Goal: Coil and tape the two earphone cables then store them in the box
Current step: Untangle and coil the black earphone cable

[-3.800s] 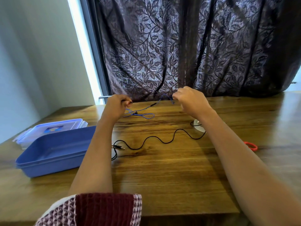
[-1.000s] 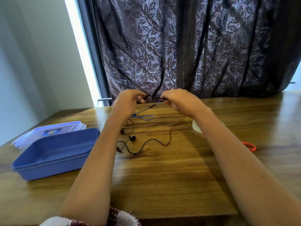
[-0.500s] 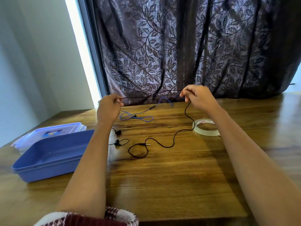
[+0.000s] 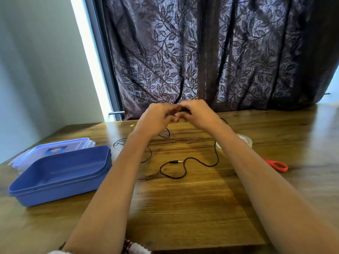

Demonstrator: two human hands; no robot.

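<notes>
Holding my hands together above the far side of the worktop (image 4: pixel 183 208), I have my left hand (image 4: pixel 158 118) and right hand (image 4: pixel 197 113) fingertip to fingertip. Both curl their fingers onto the black cable (image 4: pixel 174 161), pinching it where they meet so that a loop can form in my grip. My fingers hide how many turns are gathered there.

The rest of that cable drops from both hands and trails slack across the wood, its plug lying free near the middle, so I judge the coil barely begun. The blue cable (image 4: pixel 167 133) lies under my left hand, not held, waiting its turn.

The tape (image 4: pixel 246 141) sits just beside my right forearm, partly hidden by it, and the scissors (image 4: pixel 277 165) lie further right. Both are handy for binding the coil. On my left the box (image 4: pixel 60 182) stands open with its lid (image 4: pixel 53 149) behind it. Neither cable is in it yet.
</notes>
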